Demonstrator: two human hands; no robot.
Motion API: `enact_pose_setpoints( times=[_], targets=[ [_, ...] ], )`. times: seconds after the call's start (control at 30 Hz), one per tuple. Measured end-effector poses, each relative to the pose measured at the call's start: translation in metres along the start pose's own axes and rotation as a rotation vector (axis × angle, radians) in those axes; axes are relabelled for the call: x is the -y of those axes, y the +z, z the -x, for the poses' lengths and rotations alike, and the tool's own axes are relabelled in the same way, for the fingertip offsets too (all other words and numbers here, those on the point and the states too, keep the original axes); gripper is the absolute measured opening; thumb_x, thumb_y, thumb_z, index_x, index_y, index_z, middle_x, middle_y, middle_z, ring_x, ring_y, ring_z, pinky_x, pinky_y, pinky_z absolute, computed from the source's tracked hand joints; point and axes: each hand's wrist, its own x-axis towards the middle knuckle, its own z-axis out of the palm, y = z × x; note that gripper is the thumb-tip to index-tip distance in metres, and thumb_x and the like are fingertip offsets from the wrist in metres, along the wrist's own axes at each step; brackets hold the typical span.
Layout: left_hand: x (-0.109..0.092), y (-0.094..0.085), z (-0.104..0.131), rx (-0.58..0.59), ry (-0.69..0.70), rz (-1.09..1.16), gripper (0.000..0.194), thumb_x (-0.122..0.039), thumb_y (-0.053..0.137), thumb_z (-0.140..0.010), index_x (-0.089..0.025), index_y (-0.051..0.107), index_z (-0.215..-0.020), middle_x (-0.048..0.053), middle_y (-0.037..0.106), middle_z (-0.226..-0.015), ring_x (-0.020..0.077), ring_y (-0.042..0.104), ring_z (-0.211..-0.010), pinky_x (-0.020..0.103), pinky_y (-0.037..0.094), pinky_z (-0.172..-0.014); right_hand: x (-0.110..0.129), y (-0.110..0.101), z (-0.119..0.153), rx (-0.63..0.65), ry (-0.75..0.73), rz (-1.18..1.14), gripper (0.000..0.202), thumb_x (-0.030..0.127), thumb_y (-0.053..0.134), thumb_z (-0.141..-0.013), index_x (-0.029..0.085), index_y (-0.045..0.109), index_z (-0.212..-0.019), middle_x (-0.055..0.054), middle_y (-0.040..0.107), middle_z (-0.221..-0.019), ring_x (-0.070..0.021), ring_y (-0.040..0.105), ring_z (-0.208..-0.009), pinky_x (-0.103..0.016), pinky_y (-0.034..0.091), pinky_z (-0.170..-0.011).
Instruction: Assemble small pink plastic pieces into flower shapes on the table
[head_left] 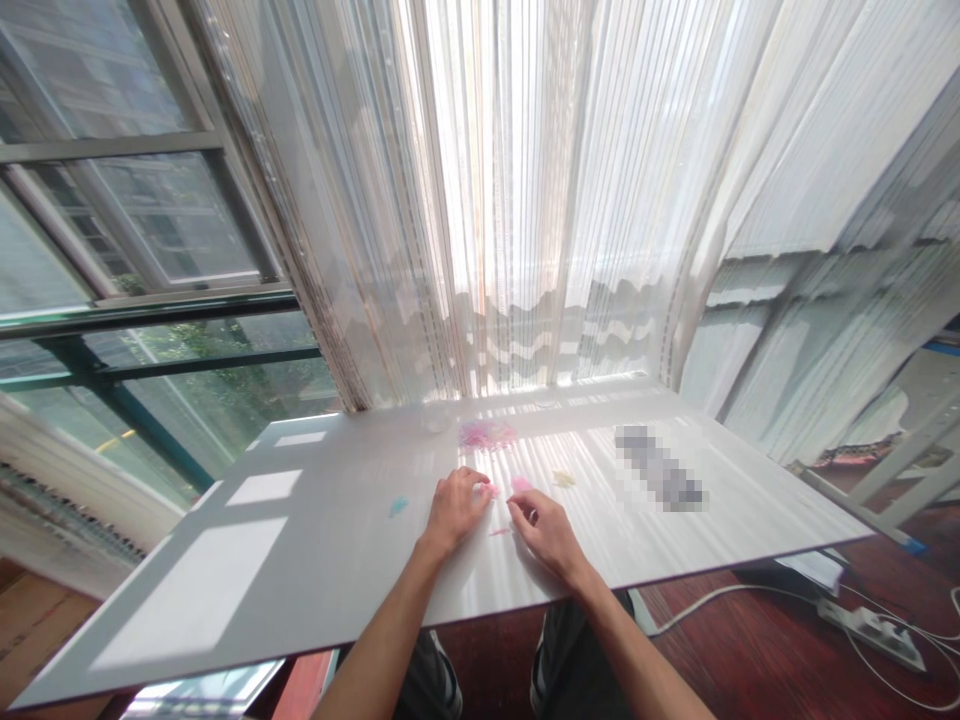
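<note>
Over the white table [337,560], my left hand [459,508] has its fingers pinched on a small pink piece [489,491]. My right hand [541,528] is just to the right, its fingers curled together; whatever lies between the fingertips is too small to make out. Beyond the hands spreads a pile of pink and purple bits [487,434]. A small pink heap [520,483] lies just above my right hand, and a thin pink-red piece [499,532] rests between the wrists. To the left is a teal cluster [398,506], to the right a yellowish one [564,479].
A clear round dish [435,418] stands near the table's back edge. A blurred-out dark object [660,468] lies on the right part. Sheer curtains [517,200] hang behind the table. A power strip [870,632] with cables is on the floor at the right.
</note>
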Motion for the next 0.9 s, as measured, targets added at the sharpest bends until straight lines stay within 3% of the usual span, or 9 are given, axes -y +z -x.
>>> enact_pose_setpoints(
  times=[0.17,0.33,0.57,0.9],
  targets=[
    [0.002,-0.006,0.005,-0.017,0.002,0.056,0.019,-0.032,0.058,-0.090,-0.022,0.073,-0.097,0.006,0.072,-0.100,0.0208,0.065,-0.083,0.036,0.047,-0.084,0.000,0.000,0.000,0.006,-0.002,-0.003,0.019,0.029,0.053,-0.092,0.019,0.068,-0.087,-0.005,0.070,-0.080,-0.0167,0.061,-0.067,-0.029,0.049,-0.065],
    [0.004,-0.010,0.023,-0.021,0.040,0.122,0.021,-0.032,0.057,-0.091,-0.021,0.071,-0.100,0.006,0.071,-0.096,0.0194,0.062,-0.075,0.035,0.048,-0.080,0.001,0.000,0.001,0.015,0.007,0.009,0.015,0.025,0.053,-0.091,0.019,0.066,-0.086,-0.003,0.067,-0.078,-0.0161,0.059,-0.066,-0.028,0.048,-0.064],
    [-0.002,-0.010,0.053,0.104,0.051,0.168,0.017,-0.032,0.065,-0.085,-0.023,0.072,-0.097,0.006,0.071,-0.099,0.0198,0.064,-0.075,0.036,0.047,-0.081,0.005,0.002,0.008,0.128,-0.158,0.267,0.011,0.013,0.056,-0.086,0.019,0.065,-0.086,-0.004,0.061,-0.081,-0.0193,0.059,-0.078,-0.031,0.046,-0.074],
    [-0.003,-0.006,0.058,0.075,0.024,0.158,0.020,-0.032,0.054,-0.092,-0.022,0.070,-0.086,0.006,0.070,-0.096,0.0202,0.064,-0.077,0.039,0.044,-0.085,0.007,0.004,0.008,0.174,-0.168,0.356,0.009,0.011,0.058,-0.084,0.019,0.063,-0.082,-0.003,0.060,-0.076,-0.0187,0.055,-0.074,-0.030,0.041,-0.071]
  ],
)
